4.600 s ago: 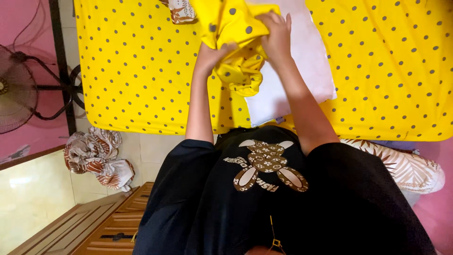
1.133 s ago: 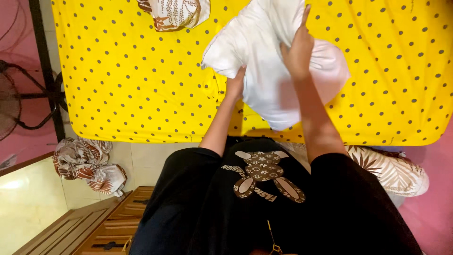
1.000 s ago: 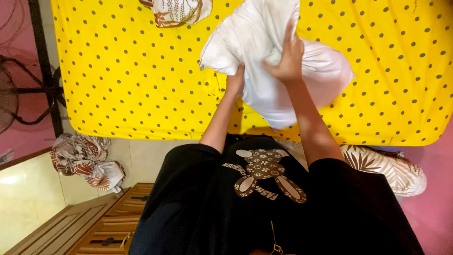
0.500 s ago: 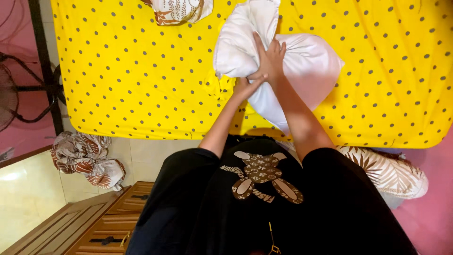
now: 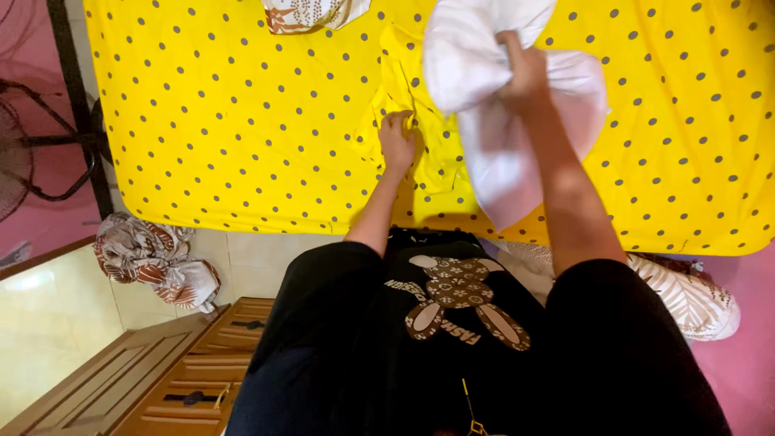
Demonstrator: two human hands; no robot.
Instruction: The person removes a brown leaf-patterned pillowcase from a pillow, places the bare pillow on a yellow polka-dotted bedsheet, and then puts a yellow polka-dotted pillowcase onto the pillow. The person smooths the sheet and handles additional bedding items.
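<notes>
— Looking down past the black shirt, what sits nearest?

— A wooden cabinet at the lower left on the tiled floor; just beyond it a crumpled brown-and-white cloth lies on the floor beside the bed's edge; on the other side, low at the right, a leaf-patterned pillow pokes out from under the bed's edge.

— And the hands?

— Both reach over the bed, which is covered in a yellow sheet with grey dots; the left hand has its grip closed on a bunched yellow dotted pillowcase that lies on the sheet; the fingers curl into the fabric.

— The right?

— The right hand is further out and higher; its grip is clenched tight around a fold of the white pillow, which is lifted and hangs down towards the near edge of the bed, just beside the pillowcase and partly over it.

— Anything past that?

— Another brown-patterned pillow at the far edge of the view; a fan with a dark stand at the far left against the pink wall.
</notes>
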